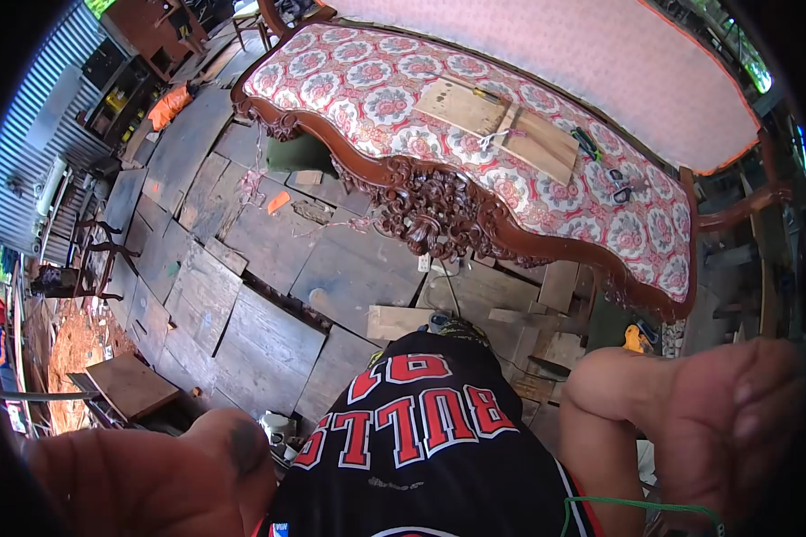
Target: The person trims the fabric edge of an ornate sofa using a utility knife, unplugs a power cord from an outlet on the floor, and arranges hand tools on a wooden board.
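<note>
Close to the camera at the lower left is my left hand, palm showing and thumb apart, with a dark mark on the thumb. Its other fingers run off into the dark rim of the view. On the lower right, my right hand is raised too, thumb apart from the palm; its fingertips are partly lost at the edge. Nothing shows in either hand. A green cord crosses near my right wrist. Between the hands is my black jersey. Ahead stands a carved wooden sofa with a floral seat.
On the seat lie a wooden board, a screwdriver and green-handled pliers. The floor is uneven wooden boards with gaps. A cable runs near my feet. An orange cloth and a small wooden stand are left.
</note>
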Tool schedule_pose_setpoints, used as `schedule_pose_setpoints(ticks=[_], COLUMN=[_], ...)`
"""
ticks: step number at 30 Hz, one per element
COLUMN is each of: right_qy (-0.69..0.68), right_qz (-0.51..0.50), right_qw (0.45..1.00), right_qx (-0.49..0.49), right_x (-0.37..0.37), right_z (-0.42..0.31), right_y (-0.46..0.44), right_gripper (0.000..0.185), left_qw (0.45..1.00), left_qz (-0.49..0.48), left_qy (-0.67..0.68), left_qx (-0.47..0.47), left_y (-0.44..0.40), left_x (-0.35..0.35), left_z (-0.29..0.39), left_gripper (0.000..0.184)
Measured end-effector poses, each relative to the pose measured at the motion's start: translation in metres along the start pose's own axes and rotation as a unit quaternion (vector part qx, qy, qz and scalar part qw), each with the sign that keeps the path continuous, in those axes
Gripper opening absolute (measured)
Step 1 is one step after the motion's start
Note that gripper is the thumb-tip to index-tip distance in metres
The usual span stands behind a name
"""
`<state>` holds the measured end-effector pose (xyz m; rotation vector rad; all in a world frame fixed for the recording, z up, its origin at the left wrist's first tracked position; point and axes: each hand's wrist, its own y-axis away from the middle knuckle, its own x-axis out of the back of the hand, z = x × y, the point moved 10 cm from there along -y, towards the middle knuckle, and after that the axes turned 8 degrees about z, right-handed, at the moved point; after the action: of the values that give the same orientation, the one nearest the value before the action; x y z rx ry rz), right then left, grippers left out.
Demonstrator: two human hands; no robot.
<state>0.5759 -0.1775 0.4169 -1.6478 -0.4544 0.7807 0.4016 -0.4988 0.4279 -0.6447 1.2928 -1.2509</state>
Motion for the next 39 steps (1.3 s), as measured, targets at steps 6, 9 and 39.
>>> schedule_pose_setpoints(ticks=[6, 9, 39], right_qy=[0.006, -0.005, 0.114], right_qz=[-0.074, -0.112, -0.5], right_qw=[0.997, 0.994, 0.464], right_qx=[-0.012, -0.013, -0.722], right_x=[-0.013, -0.026, 0.0], right_z=[-0.004, -0.002, 0.077], right_y=[0.007, 0.011, 0.484], right_gripper=[0.037, 0.039, 0.036], left_qw=[0.997, 0.994, 0.644], left_qz=[-0.041, -0.054, -0.01], left_qy=[-0.043, -0.073, -0.276], left_qx=[0.044, 0.06, 0.713], left_y=[0.014, 0.021, 0.289], left_x=[-0.003, 0.0, 0.235], left_z=[0.007, 0.012, -0.067], left_gripper=[0.028, 0.028, 0.03])
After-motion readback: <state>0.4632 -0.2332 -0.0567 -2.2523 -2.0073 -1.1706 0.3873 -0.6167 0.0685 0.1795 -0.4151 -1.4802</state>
